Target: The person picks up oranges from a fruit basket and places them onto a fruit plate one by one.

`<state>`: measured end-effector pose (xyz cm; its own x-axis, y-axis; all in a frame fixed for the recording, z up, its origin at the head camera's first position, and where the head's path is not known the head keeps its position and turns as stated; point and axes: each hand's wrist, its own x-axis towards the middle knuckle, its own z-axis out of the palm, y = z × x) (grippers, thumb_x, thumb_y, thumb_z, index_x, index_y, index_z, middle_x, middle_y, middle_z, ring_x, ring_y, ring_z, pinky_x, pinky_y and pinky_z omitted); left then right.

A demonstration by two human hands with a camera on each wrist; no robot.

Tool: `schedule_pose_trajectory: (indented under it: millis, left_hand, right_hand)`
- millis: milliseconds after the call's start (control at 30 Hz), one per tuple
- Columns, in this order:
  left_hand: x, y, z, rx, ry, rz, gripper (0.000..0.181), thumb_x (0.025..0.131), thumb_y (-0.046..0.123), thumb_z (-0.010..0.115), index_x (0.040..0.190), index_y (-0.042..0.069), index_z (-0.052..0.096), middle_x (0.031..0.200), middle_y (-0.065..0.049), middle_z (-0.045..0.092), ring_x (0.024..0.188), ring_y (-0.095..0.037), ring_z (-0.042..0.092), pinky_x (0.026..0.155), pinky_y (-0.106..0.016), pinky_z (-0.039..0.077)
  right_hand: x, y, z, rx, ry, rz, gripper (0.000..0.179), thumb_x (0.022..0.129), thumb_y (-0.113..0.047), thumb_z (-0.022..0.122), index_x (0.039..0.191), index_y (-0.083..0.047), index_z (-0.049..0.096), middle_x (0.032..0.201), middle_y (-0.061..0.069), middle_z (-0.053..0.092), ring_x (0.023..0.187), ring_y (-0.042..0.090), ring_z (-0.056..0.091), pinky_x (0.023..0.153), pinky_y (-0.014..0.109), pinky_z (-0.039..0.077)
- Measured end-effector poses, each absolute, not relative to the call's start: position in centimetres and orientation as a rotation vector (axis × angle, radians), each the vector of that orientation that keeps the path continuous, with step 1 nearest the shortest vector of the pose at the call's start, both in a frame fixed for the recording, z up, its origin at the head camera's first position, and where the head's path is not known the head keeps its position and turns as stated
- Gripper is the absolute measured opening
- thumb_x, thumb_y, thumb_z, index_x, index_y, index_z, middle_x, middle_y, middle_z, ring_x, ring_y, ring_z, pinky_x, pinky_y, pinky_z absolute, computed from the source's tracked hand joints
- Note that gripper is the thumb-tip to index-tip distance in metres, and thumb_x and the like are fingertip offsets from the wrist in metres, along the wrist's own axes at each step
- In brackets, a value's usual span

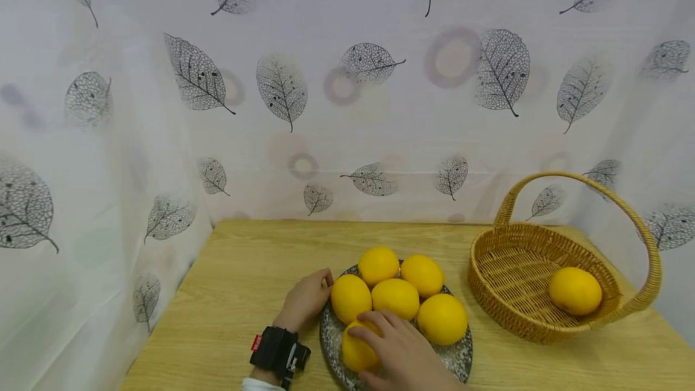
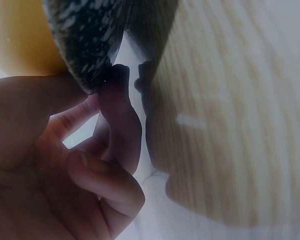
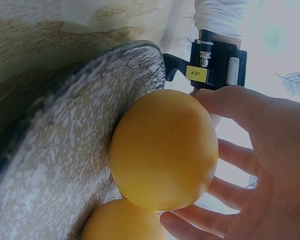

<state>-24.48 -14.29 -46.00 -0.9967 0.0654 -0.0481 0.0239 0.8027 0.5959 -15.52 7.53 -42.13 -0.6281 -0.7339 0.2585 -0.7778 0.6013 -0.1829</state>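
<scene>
A dark speckled plate [image 1: 332,346] bears several yellow lemons, among them a middle lemon [image 1: 395,299] and a right-hand lemon [image 1: 442,318]. My left hand [image 1: 305,300] is at the plate's left edge. In the left wrist view its thumb and a bent finger pinch the plate rim [image 2: 87,45]. My right hand [image 1: 404,349] curves its fingers over the front lemon [image 1: 355,352] on the plate. In the right wrist view, thumb and fingers are around that lemon [image 3: 162,150], which sits against the plate with another lemon [image 3: 122,222] beside it.
A wicker basket [image 1: 483,285] with a tall arched handle [image 1: 575,175] stands right of the plate. One lemon [image 1: 575,291] lies inside it. The wooden table [image 1: 244,276] meets a leaf-patterned curtain [image 1: 326,137] at the back and left.
</scene>
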Motion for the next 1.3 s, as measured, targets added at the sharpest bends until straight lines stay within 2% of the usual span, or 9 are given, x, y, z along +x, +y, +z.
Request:
schedule_pose_trajectory:
  millis: [200, 600, 867, 1100, 1300]
  left_hand:
    - [-24.4, -14.3, -45.9, 0.080, 2.922, 0.958, 0.009, 0.091, 0.019, 0.057, 0.088, 0.012, 0.062, 0.081, -0.009, 0.065, 0.064, -0.019, 0.050, 0.057, -0.031, 0.038]
    - [-24.3, -14.3, -46.0, 0.107, 2.928, 0.972, 0.008, 0.092, 0.018, 0.057, 0.089, 0.012, 0.061, 0.072, -0.007, 0.059, 0.058, -0.018, 0.046, 0.052, -0.029, 0.033]
    - [-24.1, -14.3, -45.9, 0.112, 2.921, 0.988, 0.008, 0.093, 0.018, 0.057, 0.089, 0.012, 0.061, 0.070, -0.007, 0.057, 0.057, -0.018, 0.045, 0.051, -0.028, 0.032]
    - [-24.1, -14.2, -45.9, 0.111, 2.927, 0.964, 0.009, 0.092, 0.018, 0.057, 0.089, 0.011, 0.061, 0.074, -0.008, 0.060, 0.060, -0.019, 0.047, 0.053, -0.029, 0.033]
    - [-24.2, -14.2, -45.9, 0.117, 2.936, 0.959, 0.010, 0.093, 0.019, 0.056, 0.090, 0.011, 0.062, 0.072, -0.007, 0.059, 0.058, -0.018, 0.046, 0.052, -0.028, 0.033]
  right_hand:
    - [-15.5, 7.5, -41.8, 1.266, -2.656, 0.397, 0.053, 0.081, -0.044, 0.071, 0.128, -0.023, 0.057, 0.130, 0.004, 0.060, 0.113, 0.021, 0.056, 0.083, 0.045, 0.056]
    - [-16.3, 8.9, -39.5, 1.162, -2.847, 0.309, 0.049, 0.088, -0.047, 0.062, 0.131, -0.024, 0.057, 0.130, 0.002, 0.059, 0.117, 0.021, 0.054, 0.094, 0.047, 0.051]
    - [-17.6, 11.2, -38.3, 1.003, -2.857, 0.322, 0.049, 0.085, -0.042, 0.067, 0.129, -0.021, 0.058, 0.131, 0.007, 0.060, 0.118, 0.027, 0.055, 0.090, 0.047, 0.051]
    - [-19.5, 14.1, -37.3, 0.843, -2.874, 0.250, 0.049, 0.086, -0.043, 0.066, 0.130, -0.021, 0.058, 0.132, 0.008, 0.060, 0.114, 0.027, 0.058, 0.088, 0.046, 0.051]
    - [-22.4, 17.0, -36.2, 0.718, -2.879, 0.177, 0.051, 0.088, -0.039, 0.065, 0.132, -0.015, 0.057, 0.131, 0.013, 0.060, 0.110, 0.034, 0.059, 0.086, 0.053, 0.053]
